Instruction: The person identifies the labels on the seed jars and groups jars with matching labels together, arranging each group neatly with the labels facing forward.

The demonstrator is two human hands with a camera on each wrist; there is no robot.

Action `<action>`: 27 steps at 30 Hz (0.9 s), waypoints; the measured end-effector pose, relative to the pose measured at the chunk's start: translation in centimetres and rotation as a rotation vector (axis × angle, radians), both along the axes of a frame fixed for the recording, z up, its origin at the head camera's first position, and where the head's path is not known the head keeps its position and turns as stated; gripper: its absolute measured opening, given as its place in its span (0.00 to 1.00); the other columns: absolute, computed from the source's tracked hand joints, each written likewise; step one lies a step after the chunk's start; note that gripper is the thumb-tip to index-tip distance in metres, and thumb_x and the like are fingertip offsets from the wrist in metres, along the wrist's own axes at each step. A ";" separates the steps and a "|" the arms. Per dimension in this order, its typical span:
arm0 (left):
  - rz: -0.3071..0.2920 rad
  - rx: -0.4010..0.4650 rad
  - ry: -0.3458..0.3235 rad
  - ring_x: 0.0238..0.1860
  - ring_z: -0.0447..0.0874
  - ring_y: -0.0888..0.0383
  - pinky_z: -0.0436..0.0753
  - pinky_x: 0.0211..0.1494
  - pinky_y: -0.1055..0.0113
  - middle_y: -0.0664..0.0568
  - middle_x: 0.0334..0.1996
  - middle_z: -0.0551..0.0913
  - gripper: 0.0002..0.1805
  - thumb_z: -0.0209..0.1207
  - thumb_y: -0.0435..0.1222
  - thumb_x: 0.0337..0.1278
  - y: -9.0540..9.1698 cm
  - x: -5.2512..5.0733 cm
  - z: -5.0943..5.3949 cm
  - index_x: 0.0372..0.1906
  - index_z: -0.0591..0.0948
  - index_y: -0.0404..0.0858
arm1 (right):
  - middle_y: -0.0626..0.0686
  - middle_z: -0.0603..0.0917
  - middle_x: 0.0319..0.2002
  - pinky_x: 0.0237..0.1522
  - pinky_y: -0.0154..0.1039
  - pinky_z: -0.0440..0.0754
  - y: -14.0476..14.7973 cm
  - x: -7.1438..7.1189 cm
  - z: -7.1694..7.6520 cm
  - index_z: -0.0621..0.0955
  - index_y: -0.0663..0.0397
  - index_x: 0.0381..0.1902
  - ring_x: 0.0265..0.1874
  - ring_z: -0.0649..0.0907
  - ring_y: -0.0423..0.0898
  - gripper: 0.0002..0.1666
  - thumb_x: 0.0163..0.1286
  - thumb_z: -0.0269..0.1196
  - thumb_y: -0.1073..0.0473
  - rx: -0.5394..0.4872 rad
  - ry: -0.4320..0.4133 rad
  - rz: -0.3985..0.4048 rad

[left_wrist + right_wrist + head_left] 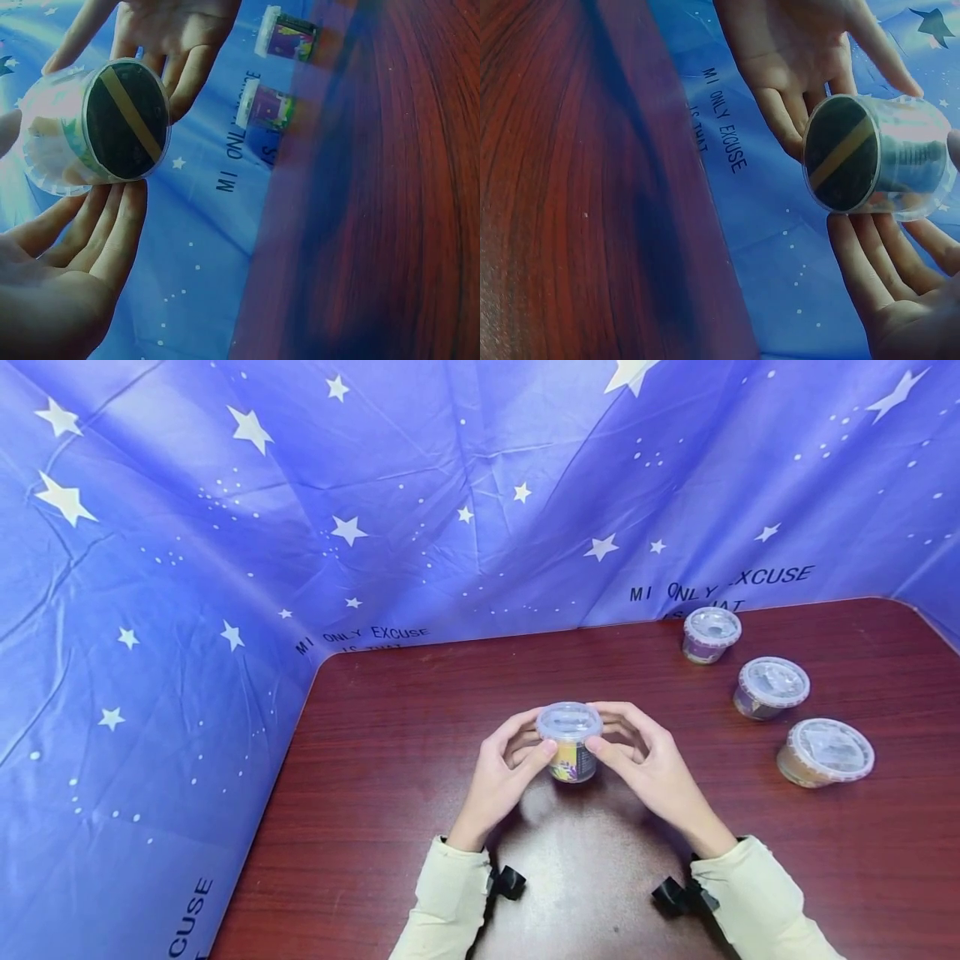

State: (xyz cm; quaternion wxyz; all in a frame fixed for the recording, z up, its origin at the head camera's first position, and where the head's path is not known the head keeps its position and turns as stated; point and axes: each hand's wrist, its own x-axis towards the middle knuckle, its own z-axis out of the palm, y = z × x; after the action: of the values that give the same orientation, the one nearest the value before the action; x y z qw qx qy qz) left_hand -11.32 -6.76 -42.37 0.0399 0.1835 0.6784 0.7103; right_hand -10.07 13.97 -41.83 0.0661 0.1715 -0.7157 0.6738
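Clear round lidded plastic tub (572,758) was held above the dark-red wooden surface (360,777), left fingers (519,723) and right fingers (630,713) pinching its sides. Risk: uneven squeeze on smooth plastic, possible drop.

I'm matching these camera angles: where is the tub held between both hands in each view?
Head: the held tub is right of centre, below mid-height.
Left wrist: upper left, its dark base with a tan stripe showing.
Right wrist: right side, slightly above mid-height, same base showing.
Shared landmark: the blue starry cloth.
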 end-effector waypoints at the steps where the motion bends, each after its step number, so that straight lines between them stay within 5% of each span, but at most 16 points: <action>1: -0.011 0.004 0.001 0.53 0.83 0.53 0.84 0.56 0.64 0.38 0.55 0.80 0.24 0.61 0.35 0.66 0.0 0.0 0.0 0.65 0.74 0.35 | 0.49 0.83 0.53 0.50 0.30 0.83 0.0 0.0 0.0 0.75 0.62 0.62 0.52 0.82 0.39 0.23 0.70 0.59 0.71 0.004 -0.002 0.013; 7: -0.083 0.047 -0.003 0.50 0.82 0.62 0.82 0.57 0.69 0.34 0.55 0.78 0.24 0.58 0.36 0.69 0.2 0.1 0.1 0.66 0.72 0.30 | 0.53 0.79 0.59 0.59 0.29 0.77 0.0 0.2 -0.1 0.72 0.57 0.67 0.60 0.78 0.39 0.26 0.73 0.56 0.70 0.027 -0.016 0.082; 13: -0.094 0.056 0.006 0.49 0.81 0.64 0.81 0.57 0.70 0.32 0.56 0.77 0.24 0.56 0.32 0.69 0.2 0.0 0.0 0.66 0.71 0.29 | 0.53 0.81 0.58 0.55 0.29 0.80 0.0 0.2 -0.2 0.73 0.57 0.67 0.59 0.79 0.39 0.26 0.72 0.58 0.70 0.027 -0.018 0.048; 27: 0.053 0.003 0.001 0.55 0.82 0.46 0.83 0.58 0.62 0.37 0.55 0.80 0.24 0.62 0.35 0.65 0.8 0.0 -0.3 0.64 0.74 0.33 | 0.56 0.83 0.50 0.46 0.31 0.85 -0.7 0.1 -0.5 0.76 0.54 0.61 0.47 0.83 0.37 0.26 0.66 0.68 0.65 0.066 -0.064 -0.116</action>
State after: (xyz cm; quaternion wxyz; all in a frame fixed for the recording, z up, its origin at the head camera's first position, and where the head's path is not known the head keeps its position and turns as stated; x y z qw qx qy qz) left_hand -11.37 -5.96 -42.65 0.0201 0.1659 0.6820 0.7120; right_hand -10.01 13.26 -42.31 0.0765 0.1101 -0.7480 0.6500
